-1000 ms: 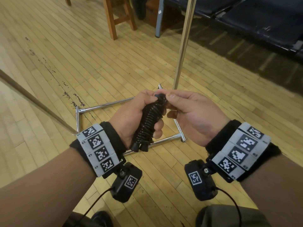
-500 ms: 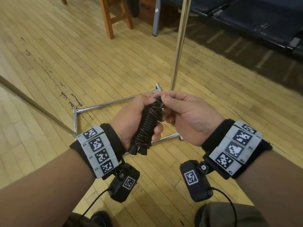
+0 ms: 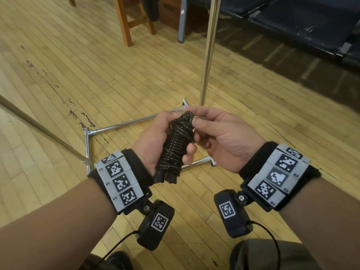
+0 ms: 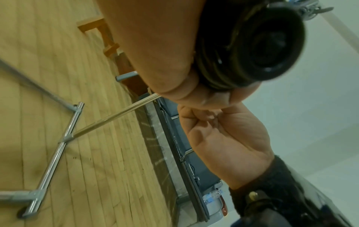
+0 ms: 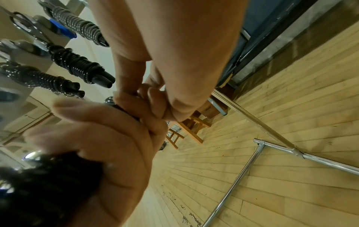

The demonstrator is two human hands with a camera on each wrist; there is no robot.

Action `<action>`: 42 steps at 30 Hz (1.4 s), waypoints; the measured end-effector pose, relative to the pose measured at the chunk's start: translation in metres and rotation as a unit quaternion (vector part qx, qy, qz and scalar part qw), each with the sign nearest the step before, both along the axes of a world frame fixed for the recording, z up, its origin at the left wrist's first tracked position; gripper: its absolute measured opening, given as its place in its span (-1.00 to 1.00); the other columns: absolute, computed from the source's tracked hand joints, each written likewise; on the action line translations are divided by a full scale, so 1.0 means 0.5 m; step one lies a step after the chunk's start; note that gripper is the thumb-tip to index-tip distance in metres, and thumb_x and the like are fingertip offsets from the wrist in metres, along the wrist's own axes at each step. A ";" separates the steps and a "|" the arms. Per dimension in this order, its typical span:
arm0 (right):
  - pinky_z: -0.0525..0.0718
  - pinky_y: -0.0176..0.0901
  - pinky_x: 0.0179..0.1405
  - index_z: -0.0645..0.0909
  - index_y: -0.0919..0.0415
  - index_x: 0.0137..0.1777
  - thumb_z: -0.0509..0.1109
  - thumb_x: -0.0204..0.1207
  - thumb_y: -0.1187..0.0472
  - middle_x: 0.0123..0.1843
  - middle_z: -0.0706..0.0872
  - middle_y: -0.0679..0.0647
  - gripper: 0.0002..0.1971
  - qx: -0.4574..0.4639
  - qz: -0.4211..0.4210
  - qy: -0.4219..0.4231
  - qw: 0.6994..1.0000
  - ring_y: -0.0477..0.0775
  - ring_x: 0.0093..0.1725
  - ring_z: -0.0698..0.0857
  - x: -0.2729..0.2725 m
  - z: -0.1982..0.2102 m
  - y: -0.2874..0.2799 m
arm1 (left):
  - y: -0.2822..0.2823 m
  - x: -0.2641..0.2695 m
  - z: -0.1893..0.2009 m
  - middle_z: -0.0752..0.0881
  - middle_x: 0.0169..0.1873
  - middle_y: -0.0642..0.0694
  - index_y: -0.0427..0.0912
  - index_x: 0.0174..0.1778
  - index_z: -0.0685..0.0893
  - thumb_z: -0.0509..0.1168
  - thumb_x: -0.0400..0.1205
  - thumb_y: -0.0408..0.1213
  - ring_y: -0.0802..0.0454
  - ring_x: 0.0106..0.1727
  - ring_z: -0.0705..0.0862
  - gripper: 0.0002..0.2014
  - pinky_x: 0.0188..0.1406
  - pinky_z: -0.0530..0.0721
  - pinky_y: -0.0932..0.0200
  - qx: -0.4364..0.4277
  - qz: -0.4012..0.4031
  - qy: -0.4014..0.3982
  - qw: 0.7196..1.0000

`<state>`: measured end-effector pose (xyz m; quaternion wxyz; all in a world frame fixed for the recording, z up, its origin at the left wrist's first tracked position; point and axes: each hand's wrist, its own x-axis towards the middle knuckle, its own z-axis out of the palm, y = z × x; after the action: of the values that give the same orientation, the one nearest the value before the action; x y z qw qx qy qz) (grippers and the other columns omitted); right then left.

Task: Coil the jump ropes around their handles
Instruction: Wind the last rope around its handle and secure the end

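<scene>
Left hand [image 3: 155, 141] wrapped round black jump rope [image 3: 176, 145], fingers curled over the coils, bundle upright at chest height between both hands, above the wooden floor [image 3: 78, 78]. Gripped tight, likely so coils don't slip off the paired handles [image 3: 165, 176] poking out the bottom. Right hand [image 3: 218, 133] at top end, thumb and forefinger pinching the last loop of rope [image 3: 188, 115], other fingers loosely curled. Probably tucking the end to lock the wrap. Chrome rack base [image 3: 136, 121] on floor below. Three already-coiled ropes [image 5: 77, 63] hanging on the rack in right wrist view, presumably where this one goes next.
</scene>
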<state>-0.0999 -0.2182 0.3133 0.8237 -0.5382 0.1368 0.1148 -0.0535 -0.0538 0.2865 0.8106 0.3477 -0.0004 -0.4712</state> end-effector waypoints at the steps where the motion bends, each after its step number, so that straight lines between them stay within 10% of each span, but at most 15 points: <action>1: 0.68 -0.31 -0.31 0.69 0.30 0.36 0.34 0.68 0.44 -0.18 0.76 0.05 -0.70 0.001 0.000 -0.001 1.000 -0.10 -0.39 0.63 0.000 0.000 -0.002 | 0.000 0.000 0.001 0.71 -0.21 -0.24 -0.23 -0.02 0.81 0.34 0.61 -0.05 -0.03 -0.45 0.69 -0.69 -0.60 0.68 0.16 0.001 -0.001 -0.006 1.000; 10: 0.49 -0.24 -0.34 0.60 0.39 0.43 0.38 0.67 0.46 0.11 0.71 0.29 -0.66 -0.039 -0.053 0.004 0.998 -0.07 -0.31 0.70 0.012 0.003 -0.006 | 0.023 0.017 0.008 0.76 -0.12 -0.33 0.02 0.17 0.47 0.46 0.62 -0.43 -0.18 -0.34 0.78 -0.63 -0.53 0.74 0.09 0.041 0.037 -0.131 0.990; 15: 0.52 -0.26 -0.41 0.63 0.43 0.35 0.36 0.67 0.50 -0.12 0.67 0.22 -0.72 -0.095 -0.043 -0.006 0.995 -0.05 -0.35 0.51 0.011 0.015 -0.005 | 0.044 0.033 0.005 0.79 0.00 -0.37 0.03 0.22 0.46 0.52 0.64 -0.40 -0.29 -0.23 0.82 -0.58 -0.48 0.76 0.05 0.113 0.031 -0.183 0.976; 25: 0.61 -0.05 -0.28 0.65 0.20 0.23 0.38 0.65 0.46 -0.20 0.62 0.14 -0.76 -0.248 -0.013 0.001 0.969 0.04 -0.31 0.56 0.007 0.001 0.005 | 0.042 0.030 -0.001 0.90 -0.12 0.06 0.37 0.07 0.50 0.54 0.69 -0.13 -0.18 -0.27 0.89 -0.65 -0.39 0.88 -0.21 0.399 0.010 -0.448 0.800; 30: 0.68 -0.01 -0.22 0.67 0.25 0.20 0.37 0.74 0.00 -0.17 0.65 0.12 -0.70 -0.285 0.064 0.053 0.955 0.08 -0.23 0.65 0.011 -0.021 -0.010 | 0.042 0.031 -0.005 0.88 0.00 0.05 0.25 0.20 0.50 0.64 0.58 -0.19 -0.22 -0.12 0.91 -0.52 -0.11 0.89 -0.39 0.375 -0.003 -0.426 0.824; 37: 0.42 -0.03 -0.45 0.55 0.14 -0.18 0.30 0.73 -0.21 -0.52 0.41 -0.05 -0.57 -0.352 0.216 0.026 0.910 0.01 -0.51 0.39 0.002 -0.019 -0.017 | 0.033 0.031 -0.016 0.83 -0.31 -0.07 0.02 0.01 0.73 0.67 0.51 -0.32 -0.13 -0.28 0.86 -0.71 -0.32 0.76 0.18 0.377 -0.133 -0.367 0.840; 42: 0.30 -0.06 -0.45 0.49 0.10 -0.24 0.26 0.76 -0.16 -0.49 0.32 -0.04 -0.58 -0.422 0.207 -0.002 0.883 -0.02 -0.51 0.30 -0.011 -0.025 0.004 | 0.027 0.031 -0.016 0.87 -0.30 -0.02 0.04 -0.03 0.72 0.56 0.62 -0.23 0.11 -0.39 0.80 -0.85 -0.35 0.73 0.22 0.442 -0.182 -0.436 0.763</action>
<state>-0.1052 -0.2164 0.3010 0.4765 -0.8511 0.0559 0.2134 -0.0379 -0.0402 0.2787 0.3786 0.8286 -0.2086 -0.3559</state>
